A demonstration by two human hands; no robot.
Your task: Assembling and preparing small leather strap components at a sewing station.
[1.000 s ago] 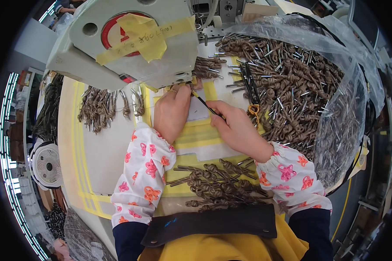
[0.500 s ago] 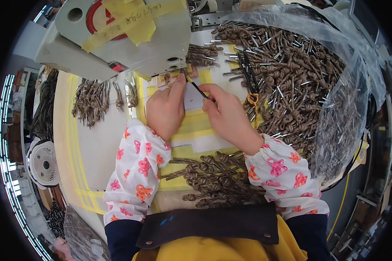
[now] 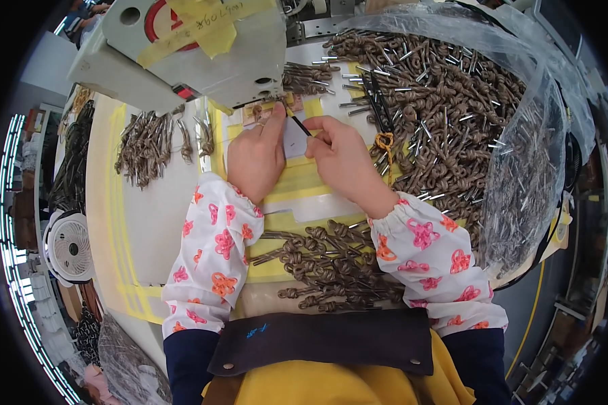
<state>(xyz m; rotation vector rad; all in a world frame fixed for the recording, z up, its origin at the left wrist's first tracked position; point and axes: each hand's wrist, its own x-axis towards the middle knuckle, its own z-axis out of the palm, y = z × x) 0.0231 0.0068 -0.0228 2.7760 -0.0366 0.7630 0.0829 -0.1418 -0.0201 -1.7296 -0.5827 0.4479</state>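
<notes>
My left hand presses down on a brown knotted cord piece under the head of the grey sewing machine. In my right hand I pinch a thin dark pointed tool, and its tip reaches toward that same spot beneath the machine. Both hands rest on the yellow-taped table in front of the machine. A heap of knotted brown cords lies between my forearms, close to my body.
A big clear plastic bag holding several knotted cords with metal tips fills the right side. More cords lie in a bundle left of the machine. A small white fan stands at the far left. Scissors with orange handles lie beside my right hand.
Both hands have slid up toward the machine head, bringing the cord piece and the thin tool under it. The camera view has dipped slightly forward.
</notes>
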